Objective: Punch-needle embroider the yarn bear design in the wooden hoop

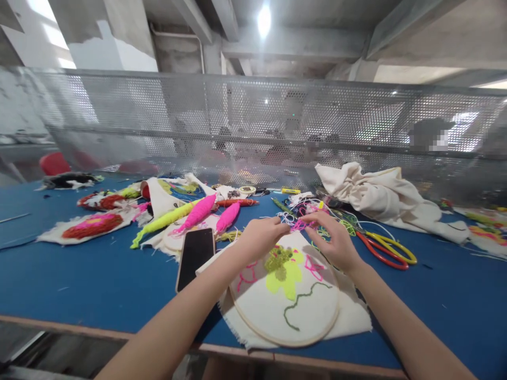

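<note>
Over the far rim of an embroidery hoop, my left hand (266,235) is closed, with its fingertips at a tangle of pink yarn (301,225). Opposite it, my right hand (336,244) curls thumb and fingers around the other side of the same yarn. Below both hands lies the hoop (293,344) on the table edge, stretched with off-white cloth (257,311). A yellow-green tufted flower (285,284), pink outlined shapes and a wavy dark green line are worked on the cloth. My left forearm and hand cover part of the hoop's left side.
Red-and-yellow-handled scissors (390,250) lie right of the hoop. A phone (196,258) rests at the left, near pink yarn skeins (198,212) and a yellow one (168,219). Crumpled cloth (376,195) sits behind on the blue table (99,285), before a perforated metal screen (253,116).
</note>
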{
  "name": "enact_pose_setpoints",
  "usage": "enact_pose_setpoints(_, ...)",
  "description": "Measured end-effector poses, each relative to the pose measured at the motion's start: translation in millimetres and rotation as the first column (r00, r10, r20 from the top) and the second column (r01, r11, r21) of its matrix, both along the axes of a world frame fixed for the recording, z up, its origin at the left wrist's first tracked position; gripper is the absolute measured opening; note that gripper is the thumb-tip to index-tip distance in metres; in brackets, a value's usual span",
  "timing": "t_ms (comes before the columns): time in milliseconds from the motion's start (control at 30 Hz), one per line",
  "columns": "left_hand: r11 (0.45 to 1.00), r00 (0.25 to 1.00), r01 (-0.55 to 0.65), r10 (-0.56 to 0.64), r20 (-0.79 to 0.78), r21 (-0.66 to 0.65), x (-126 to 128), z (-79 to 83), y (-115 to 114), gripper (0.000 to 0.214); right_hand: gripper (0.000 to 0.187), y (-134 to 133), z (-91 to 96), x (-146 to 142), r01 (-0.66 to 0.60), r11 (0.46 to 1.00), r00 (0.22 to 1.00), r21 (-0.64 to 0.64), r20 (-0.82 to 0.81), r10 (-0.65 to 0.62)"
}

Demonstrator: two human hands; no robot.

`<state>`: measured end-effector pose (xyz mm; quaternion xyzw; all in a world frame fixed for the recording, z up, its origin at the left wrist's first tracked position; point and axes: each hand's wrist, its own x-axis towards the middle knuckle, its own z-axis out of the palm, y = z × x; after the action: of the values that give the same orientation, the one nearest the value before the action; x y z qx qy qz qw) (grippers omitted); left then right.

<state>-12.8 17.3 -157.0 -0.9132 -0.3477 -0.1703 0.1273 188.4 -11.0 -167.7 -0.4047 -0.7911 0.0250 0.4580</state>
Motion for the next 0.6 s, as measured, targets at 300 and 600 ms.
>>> enact_pose_setpoints(300,0.998,0.998,-0.055,0.056,0.028,-0.027,-4,5.8,0,0.024,0.011,4,-6.4,-1,0.050,0.999,0.991,-0.009,0.124,-0.049)
enact_pose_setpoints(600,0.989,0.990,0.138,-0.138,-0.012,0.057,2,-3.3,0,0.026,0.006,4,-15.1,-8,0.004,1.000,0.992,-0.015,0.130,-0.002)
